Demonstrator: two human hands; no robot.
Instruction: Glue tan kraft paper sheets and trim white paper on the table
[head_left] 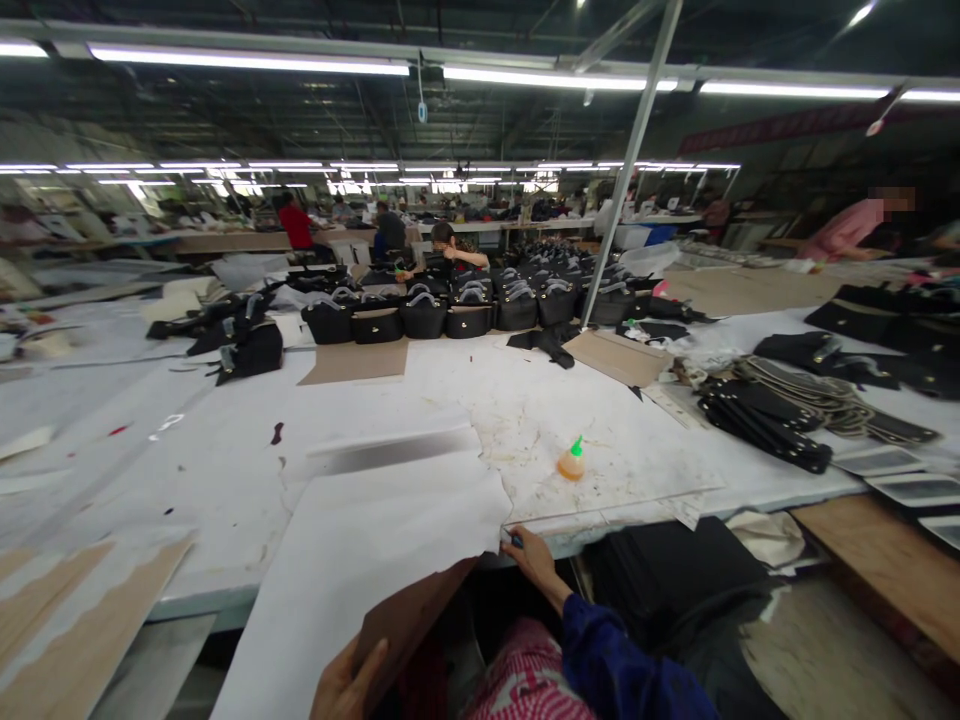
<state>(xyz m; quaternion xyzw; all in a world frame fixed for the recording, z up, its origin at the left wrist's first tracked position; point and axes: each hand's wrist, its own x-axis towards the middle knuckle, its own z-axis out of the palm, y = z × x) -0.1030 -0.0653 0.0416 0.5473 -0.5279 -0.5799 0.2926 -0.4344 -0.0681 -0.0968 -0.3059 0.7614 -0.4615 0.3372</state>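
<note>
My left hand (pixel 349 685), low in the view, is closed on the edge of a dark brown panel (pixel 416 620) that tilts up in front of my lap. My right hand (pixel 532 562) is at the table's front edge near the panel's far corner. Its fingers are pinched round a small dark-bluish thing, mostly hidden, whose kind I cannot make out. Beside both hands a large white sheet (pixel 360 540) lies on the table and hangs over its edge. A squat bottle (pixel 571 464) with orange-yellow contents and a green nozzle stands beyond my right hand.
Rows of black handbags (pixel 424 318) stand across the white-covered table (pixel 420 385), behind a slanted metal post (pixel 630 165). Stacked black pieces (pixel 765 425) lie at right, dark material (pixel 675 570) below the edge, brown boards (pixel 82 620) at left. A person (pixel 469 258) works beyond the bags.
</note>
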